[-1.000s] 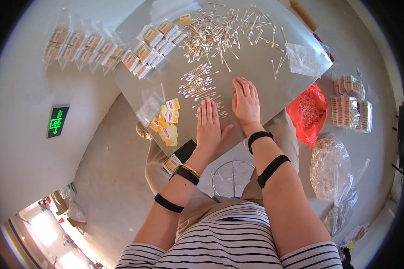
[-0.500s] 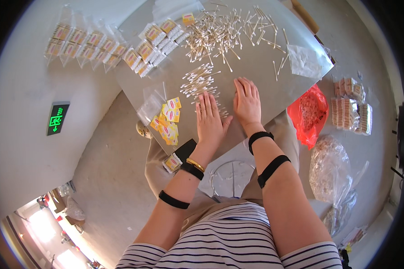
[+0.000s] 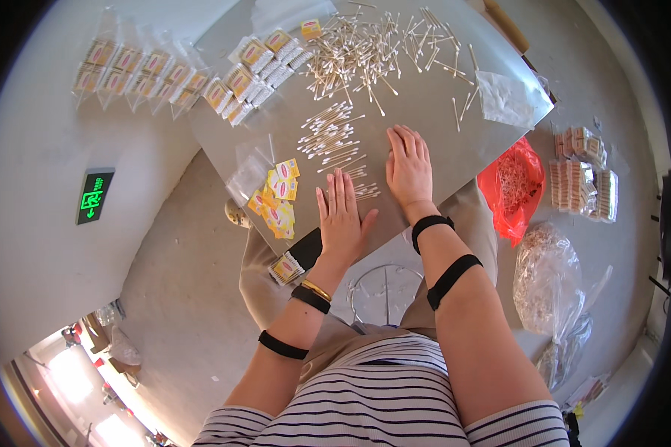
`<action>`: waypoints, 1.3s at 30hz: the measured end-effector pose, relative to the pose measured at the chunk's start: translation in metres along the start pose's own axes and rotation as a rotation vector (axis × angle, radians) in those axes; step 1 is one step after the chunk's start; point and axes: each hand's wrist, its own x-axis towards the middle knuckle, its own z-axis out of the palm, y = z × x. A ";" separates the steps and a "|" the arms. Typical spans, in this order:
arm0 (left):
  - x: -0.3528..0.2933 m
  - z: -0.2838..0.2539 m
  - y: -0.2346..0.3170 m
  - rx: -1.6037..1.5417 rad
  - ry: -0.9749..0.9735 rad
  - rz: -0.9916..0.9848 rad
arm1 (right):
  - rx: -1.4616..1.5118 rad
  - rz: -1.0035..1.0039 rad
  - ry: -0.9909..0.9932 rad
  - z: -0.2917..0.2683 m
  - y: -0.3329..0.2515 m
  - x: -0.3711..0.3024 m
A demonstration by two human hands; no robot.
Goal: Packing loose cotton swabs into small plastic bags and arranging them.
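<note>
A band of roughly lined-up cotton swabs (image 3: 328, 136) lies on the grey table (image 3: 425, 104) before me. My left hand (image 3: 341, 212) rests flat near the band's lower end, fingertips at the nearest swabs, thumb spread out. To the right of the swabs, my right hand (image 3: 408, 165) lies palm down on the table, fingers stretched and nothing held. Farther off is a large loose heap of swabs (image 3: 354, 54). Yellow and white printed cards (image 3: 279, 197) are spread left of my left hand.
Filled swab packs (image 3: 250, 74) are stacked at the table's far left, beside bagged packs (image 3: 138, 68). A clear plastic bag (image 3: 505, 100) lies at the right edge. On the floor at right stand a red bag (image 3: 513, 190), a clear bag (image 3: 548, 279) and bundled packs (image 3: 583, 182).
My left hand has drawn back toward me, off the lined-up swabs, uncovering more of their lower end. My right hand has barely moved.
</note>
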 end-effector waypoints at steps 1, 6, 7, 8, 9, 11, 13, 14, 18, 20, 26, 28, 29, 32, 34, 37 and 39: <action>-0.003 -0.001 -0.002 0.020 -0.041 0.006 | 0.002 -0.001 0.001 0.000 -0.001 0.000; -0.008 0.002 -0.001 0.014 -0.037 -0.002 | -0.002 0.003 -0.007 0.001 -0.001 -0.002; -0.008 0.002 -0.001 0.019 -0.044 -0.005 | -0.002 0.002 -0.008 0.002 -0.001 -0.002; -0.008 0.002 0.000 0.022 -0.050 -0.009 | -0.008 0.002 -0.009 0.002 -0.001 -0.003; -0.007 0.002 -0.001 0.021 -0.050 -0.009 | -0.015 0.001 -0.010 0.002 -0.001 -0.003; -0.005 0.001 -0.002 0.033 -0.035 0.000 | -0.018 0.001 -0.010 0.002 0.001 -0.003; 0.000 0.000 0.000 0.034 -0.025 0.000 | -0.022 0.003 -0.009 0.002 0.002 -0.003; 0.003 0.000 0.000 0.039 -0.014 -0.002 | -0.015 0.002 -0.009 0.002 0.002 -0.003; 0.020 0.005 0.001 0.066 -0.013 0.032 | -0.019 0.000 -0.001 0.004 0.002 -0.002; 0.027 0.006 -0.001 0.095 0.007 0.050 | -0.013 0.002 0.001 0.003 0.000 -0.002; 0.049 -0.004 0.001 -0.048 0.132 -0.043 | -0.014 0.021 -0.018 0.000 -0.004 -0.002; 0.049 -0.014 -0.010 -0.170 0.171 -0.016 | -0.023 0.025 -0.031 -0.003 -0.001 -0.003; 0.047 -0.020 -0.016 -0.281 0.213 0.006 | -0.032 0.019 -0.031 -0.003 -0.002 -0.003; 0.039 -0.027 -0.024 -0.266 0.217 -0.064 | -0.017 0.008 -0.016 -0.002 -0.002 -0.002; 0.037 -0.024 -0.028 -0.225 0.152 -0.096 | 0.008 -0.002 0.000 -0.001 -0.002 -0.001; 0.042 -0.017 -0.029 -0.178 0.276 -0.057 | 0.009 -0.007 0.001 0.000 -0.002 -0.001; 0.045 -0.015 -0.030 -0.183 0.228 -0.107 | -0.021 0.008 -0.018 0.001 -0.002 -0.002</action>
